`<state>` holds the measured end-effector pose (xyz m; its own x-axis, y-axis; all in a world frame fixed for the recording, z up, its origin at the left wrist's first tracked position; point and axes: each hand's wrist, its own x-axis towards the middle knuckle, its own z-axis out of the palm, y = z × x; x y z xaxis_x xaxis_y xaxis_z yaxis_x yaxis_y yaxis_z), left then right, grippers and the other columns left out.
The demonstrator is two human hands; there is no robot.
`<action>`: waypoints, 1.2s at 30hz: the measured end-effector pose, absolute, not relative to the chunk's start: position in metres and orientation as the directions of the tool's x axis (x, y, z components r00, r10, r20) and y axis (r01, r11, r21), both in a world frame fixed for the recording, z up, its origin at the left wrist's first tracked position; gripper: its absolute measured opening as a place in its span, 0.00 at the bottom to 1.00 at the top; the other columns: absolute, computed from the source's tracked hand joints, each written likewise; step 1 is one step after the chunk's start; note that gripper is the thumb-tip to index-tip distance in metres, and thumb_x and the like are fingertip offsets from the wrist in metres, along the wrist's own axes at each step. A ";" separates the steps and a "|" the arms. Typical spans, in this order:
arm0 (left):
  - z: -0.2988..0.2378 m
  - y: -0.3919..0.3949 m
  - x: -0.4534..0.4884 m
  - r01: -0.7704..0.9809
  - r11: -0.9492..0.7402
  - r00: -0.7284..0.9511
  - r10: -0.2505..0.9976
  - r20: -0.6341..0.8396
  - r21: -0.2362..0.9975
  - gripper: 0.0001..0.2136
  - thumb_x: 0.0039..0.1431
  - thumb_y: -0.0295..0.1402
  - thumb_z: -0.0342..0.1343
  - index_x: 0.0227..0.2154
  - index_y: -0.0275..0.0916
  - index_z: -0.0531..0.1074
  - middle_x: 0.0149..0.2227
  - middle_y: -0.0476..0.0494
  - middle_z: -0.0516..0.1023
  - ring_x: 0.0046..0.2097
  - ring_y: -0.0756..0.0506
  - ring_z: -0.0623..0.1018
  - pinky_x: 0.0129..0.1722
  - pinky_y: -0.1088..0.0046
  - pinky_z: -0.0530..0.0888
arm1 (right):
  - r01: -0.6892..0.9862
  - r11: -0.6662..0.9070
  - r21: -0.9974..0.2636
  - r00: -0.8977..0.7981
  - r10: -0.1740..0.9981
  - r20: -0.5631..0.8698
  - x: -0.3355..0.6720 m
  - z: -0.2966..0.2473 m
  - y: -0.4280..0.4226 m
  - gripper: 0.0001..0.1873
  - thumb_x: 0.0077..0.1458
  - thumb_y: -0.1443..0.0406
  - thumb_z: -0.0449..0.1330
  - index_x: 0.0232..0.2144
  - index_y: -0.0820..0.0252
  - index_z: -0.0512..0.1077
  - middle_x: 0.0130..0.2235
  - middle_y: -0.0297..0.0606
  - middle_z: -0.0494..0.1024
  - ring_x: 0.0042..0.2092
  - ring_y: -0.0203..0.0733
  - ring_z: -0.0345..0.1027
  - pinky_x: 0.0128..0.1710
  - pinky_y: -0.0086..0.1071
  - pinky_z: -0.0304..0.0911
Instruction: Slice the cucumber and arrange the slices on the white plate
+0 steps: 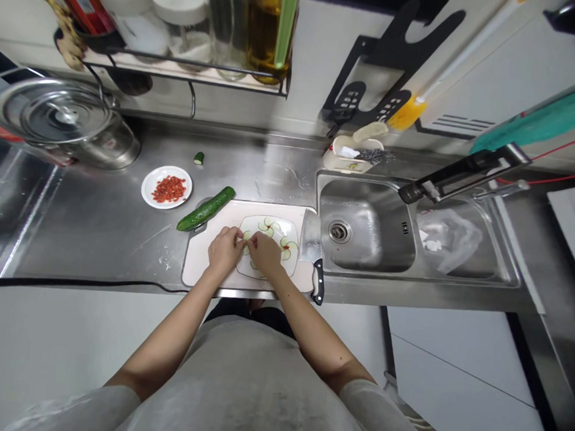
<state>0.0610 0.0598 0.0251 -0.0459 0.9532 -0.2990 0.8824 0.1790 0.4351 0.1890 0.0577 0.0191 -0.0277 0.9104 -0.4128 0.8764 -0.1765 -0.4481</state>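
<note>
My left hand (pixel 224 252) and my right hand (pixel 264 253) meet over the left side of a white square plate (pixel 267 274). Both have thumb and fingers pinched together at a pale green cucumber slice (pixel 247 235), mostly covered by the fingertips. On the plate, thin cucumber slices (pixel 288 248) lie in curved flower shapes with small red centres. The plate rests on a light cutting board (pixel 200 262). A whole-looking cucumber (pixel 206 208) lies across the board's upper left corner. At the right edge lies a kitchen knife (pixel 311 238), its black handle toward me.
Left of the board stand a small plate (pixel 146 196) of red berry-like pieces and a cucumber end (pixel 199 158). A lidded steel pot (pixel 110 141) is farther left. At right is a double sink (pixel 387 265) with a faucet (pixel 462 172). A bottle rack (pixel 189 74) hangs above.
</note>
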 end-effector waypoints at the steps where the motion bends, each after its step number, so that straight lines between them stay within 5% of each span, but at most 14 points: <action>1: 0.025 0.060 0.061 0.881 0.177 -0.045 0.955 -0.295 0.438 0.05 0.57 0.38 0.55 0.35 0.45 0.70 0.38 0.49 0.72 0.38 0.47 0.73 0.31 0.72 0.62 | 0.876 -0.182 -0.447 -0.023 0.909 -0.416 0.190 0.020 0.058 0.10 0.62 0.59 0.50 0.36 0.57 0.69 0.37 0.37 0.76 0.38 0.39 0.67 0.31 0.29 0.52; 36: 0.023 0.059 0.059 0.887 0.186 -0.054 0.951 -0.304 0.424 0.07 0.57 0.39 0.55 0.36 0.45 0.70 0.39 0.48 0.72 0.38 0.47 0.73 0.32 0.73 0.63 | 0.886 -0.198 -0.420 -0.010 0.896 -0.443 0.187 0.022 0.061 0.09 0.62 0.59 0.50 0.36 0.56 0.68 0.36 0.36 0.76 0.37 0.40 0.67 0.30 0.29 0.51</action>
<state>0.0589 0.0586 0.0234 -0.0541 0.9512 -0.3036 0.8865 0.1857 0.4238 0.1871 0.0608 0.0218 -0.0097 0.8964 -0.4432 0.8858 -0.1980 -0.4198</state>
